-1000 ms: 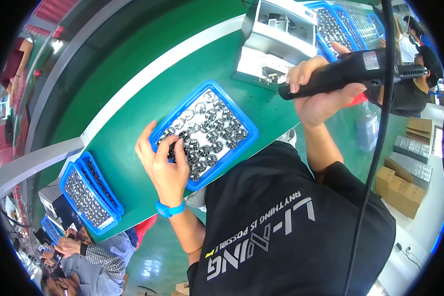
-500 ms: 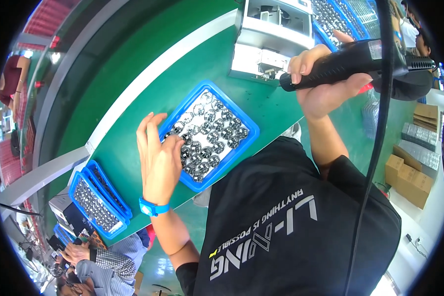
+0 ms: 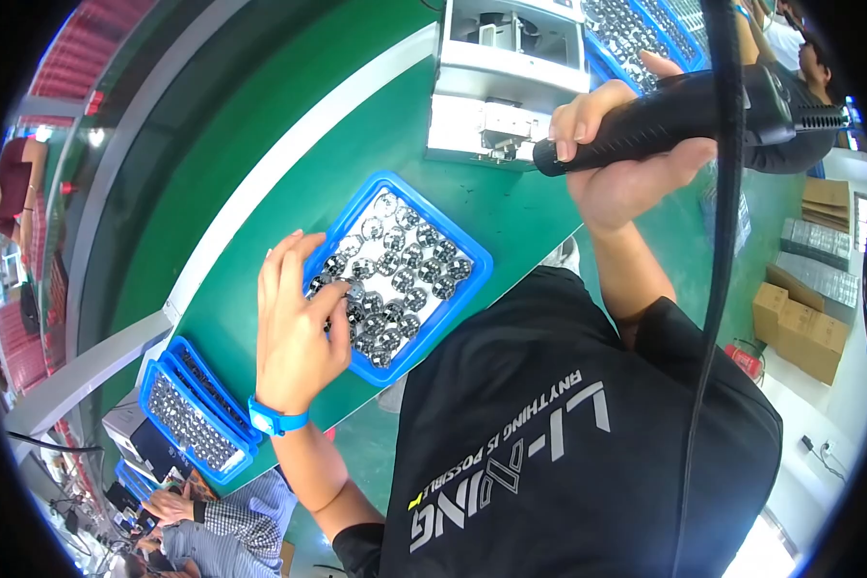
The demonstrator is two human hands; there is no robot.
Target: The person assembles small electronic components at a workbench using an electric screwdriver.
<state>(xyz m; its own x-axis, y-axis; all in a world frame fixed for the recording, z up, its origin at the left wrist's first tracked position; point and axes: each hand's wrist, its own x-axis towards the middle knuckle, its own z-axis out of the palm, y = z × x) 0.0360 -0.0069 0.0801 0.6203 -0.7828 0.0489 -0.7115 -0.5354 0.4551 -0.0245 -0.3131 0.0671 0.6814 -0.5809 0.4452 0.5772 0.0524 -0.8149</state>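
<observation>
My left hand (image 3: 299, 332), with a blue wristband, reaches over the near left side of a blue tray (image 3: 483, 258). Its thumb and index finger pinch a small round silvery-black part (image 3: 355, 291), partly hidden by the fingertips. The other fingers stretch over the tray's left rim. Many similar round parts (image 3: 405, 279) lie on the tray's white bottom. My right hand (image 3: 615, 159) is wrapped round a black electric screwdriver (image 3: 660, 116), held raised and roughly level to the right of the tray. Its narrow end points left, and a ribbed cable sleeve leaves the other end.
A white and silver machine (image 3: 486, 96) stands on the green table (image 3: 289, 207) beyond the tray. Stacked blue trays of parts (image 3: 197, 414) sit at left, others (image 3: 636, 43) behind the machine. A black cable (image 3: 722, 222) hangs in front at right. Co-workers sit nearby; cardboard boxes (image 3: 800, 332) stand far right.
My left fingertips have moved slightly toward me over the tray, and a small part now shows at them. The right hand keeps its hold on the screwdriver. The whole view has shifted slightly.
</observation>
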